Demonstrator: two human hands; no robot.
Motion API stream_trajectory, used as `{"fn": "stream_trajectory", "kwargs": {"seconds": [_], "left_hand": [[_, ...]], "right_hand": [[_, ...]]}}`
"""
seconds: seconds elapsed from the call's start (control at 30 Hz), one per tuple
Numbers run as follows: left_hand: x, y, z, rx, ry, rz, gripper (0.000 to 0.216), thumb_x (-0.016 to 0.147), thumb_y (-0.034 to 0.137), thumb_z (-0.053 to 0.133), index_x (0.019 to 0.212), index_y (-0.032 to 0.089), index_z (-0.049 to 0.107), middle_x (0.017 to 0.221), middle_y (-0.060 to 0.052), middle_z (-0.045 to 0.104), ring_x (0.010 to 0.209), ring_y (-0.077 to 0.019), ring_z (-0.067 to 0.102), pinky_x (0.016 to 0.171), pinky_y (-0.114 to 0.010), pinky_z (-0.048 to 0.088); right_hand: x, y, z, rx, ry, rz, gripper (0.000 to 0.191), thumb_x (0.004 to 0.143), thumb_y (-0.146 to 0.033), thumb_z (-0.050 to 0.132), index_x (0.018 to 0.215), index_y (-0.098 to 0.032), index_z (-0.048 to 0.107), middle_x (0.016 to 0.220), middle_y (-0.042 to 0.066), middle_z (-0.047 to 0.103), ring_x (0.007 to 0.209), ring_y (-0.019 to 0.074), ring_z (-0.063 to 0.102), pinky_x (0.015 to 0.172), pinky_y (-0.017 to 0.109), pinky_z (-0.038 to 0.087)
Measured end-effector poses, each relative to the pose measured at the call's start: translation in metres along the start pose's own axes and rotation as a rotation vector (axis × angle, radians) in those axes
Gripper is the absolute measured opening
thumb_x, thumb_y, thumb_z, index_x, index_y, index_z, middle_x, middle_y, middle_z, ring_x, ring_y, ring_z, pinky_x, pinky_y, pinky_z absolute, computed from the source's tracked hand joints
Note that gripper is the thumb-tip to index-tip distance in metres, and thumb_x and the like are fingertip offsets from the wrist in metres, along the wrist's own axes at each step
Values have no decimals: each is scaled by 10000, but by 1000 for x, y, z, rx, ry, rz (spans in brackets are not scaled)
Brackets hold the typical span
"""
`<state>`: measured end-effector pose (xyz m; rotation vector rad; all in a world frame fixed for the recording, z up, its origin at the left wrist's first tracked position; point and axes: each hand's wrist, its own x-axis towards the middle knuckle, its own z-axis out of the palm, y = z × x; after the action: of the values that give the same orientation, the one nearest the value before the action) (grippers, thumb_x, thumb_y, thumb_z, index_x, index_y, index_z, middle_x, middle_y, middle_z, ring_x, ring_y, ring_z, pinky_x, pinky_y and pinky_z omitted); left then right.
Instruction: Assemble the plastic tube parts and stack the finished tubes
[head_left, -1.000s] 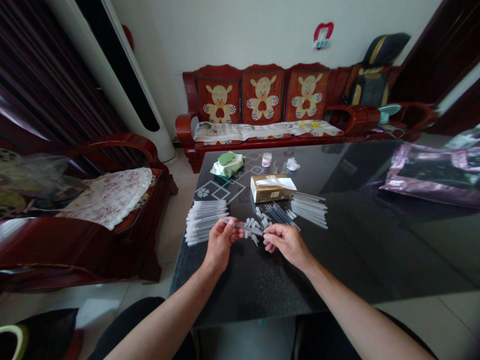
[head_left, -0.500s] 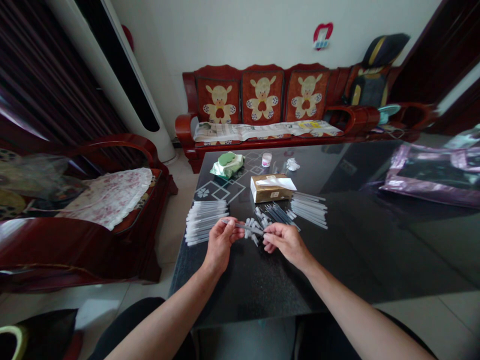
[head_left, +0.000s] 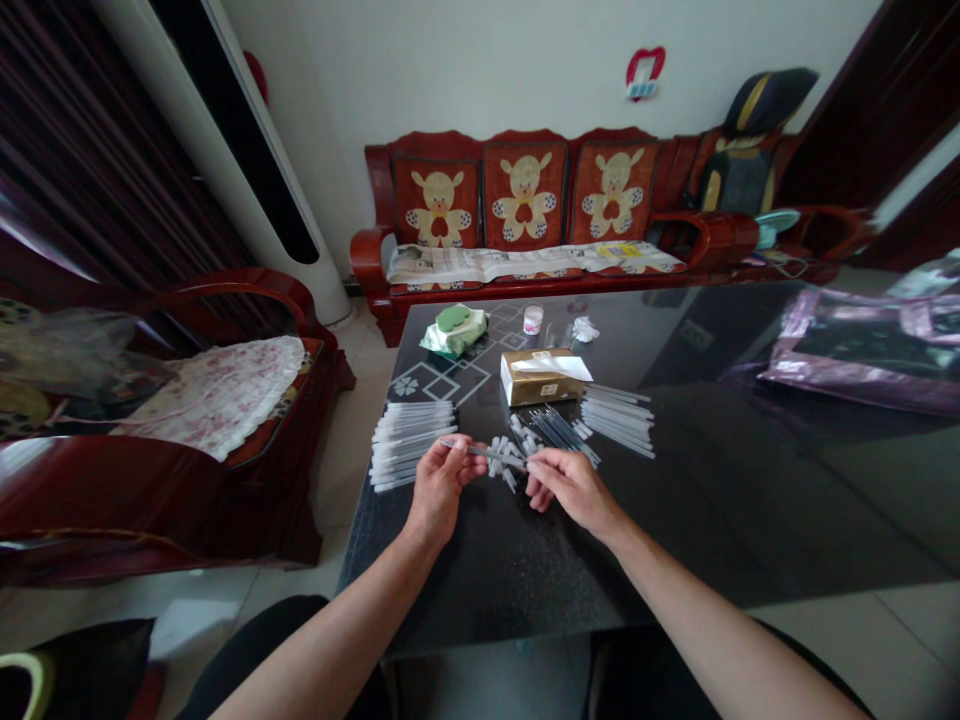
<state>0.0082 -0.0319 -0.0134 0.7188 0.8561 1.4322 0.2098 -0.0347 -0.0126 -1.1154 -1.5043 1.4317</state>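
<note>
Slim grey tube (head_left: 480, 453) pinched by fingers of both hands, held crosswise above dark glossy counter (head_left: 517, 580). L hand (head_left: 435, 495): fingers closed on tube, L end left jutting past thumb. R hand (head_left: 576, 487): fingers closed at R end; tip hidden by them, so whether a 2nd small part is gripped there can't be told.

Just beyond tube: loose pile of short pale caps (head_left: 504, 468), partly hidden by R hand. Next to it, approx. behind R hand, bunch of thin dark rods (head_left: 555, 428), laid slantwise. By L hand, row of long pale tubes (head_left: 411, 432) laid side by side; similar group of pale sticks (head_left: 619, 420) fanned out R of rods.

Farther out: gold tissue box (head_left: 541, 388), w/ white tissue pulled part-way out, set behind rods. Beyond that, green wipes pack (head_left: 454, 330) at L, small white-&-pink jar (head_left: 533, 320) mid, crumpled white tissue (head_left: 585, 329) to its R. Purple-edged plastic bag (head_left: 862, 378) lying at far R of counter. Red wooden sofa (head_left: 369, 258) w/ bear-patterned cushions (head_left: 525, 200) placed against wall.
</note>
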Motion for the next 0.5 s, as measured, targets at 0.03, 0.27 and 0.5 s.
{"fn": "stream_trajectory", "kwargs": {"seconds": [0.03, 0.27, 0.5], "left_hand": [[0, 0, 0, -1, 4, -2, 271, 761, 337, 698, 894, 121, 603, 839, -84, 705, 627, -107, 642, 644, -230, 525], [-1, -1, 1, 4, 1, -10, 275, 754, 342, 704, 888, 122, 607, 830, -80, 702, 629, -109, 640, 641, -233, 525], [-2, 0, 2, 14, -21, 2, 248, 779, 340, 680, 876, 124, 608, 819, -77, 700, 628, -106, 637, 637, -224, 521]], "right_hand": [[0, 0, 0, 1, 7, 3, 291, 844, -403, 566, 908, -120, 598, 669, 22, 644, 524, 134, 638, 486, 244, 523], [-1, -4, -1, -77, -5, -38, 233, 859, -350, 535, 836, -127, 597, 651, 18, 637, 513, 125, 629, 477, 230, 512], [-3, -8, 0, -151, -38, -68, 247, 894, -342, 466, 803, -148, 590, 590, -11, 613, 452, 102, 591, 437, 198, 474]]}}
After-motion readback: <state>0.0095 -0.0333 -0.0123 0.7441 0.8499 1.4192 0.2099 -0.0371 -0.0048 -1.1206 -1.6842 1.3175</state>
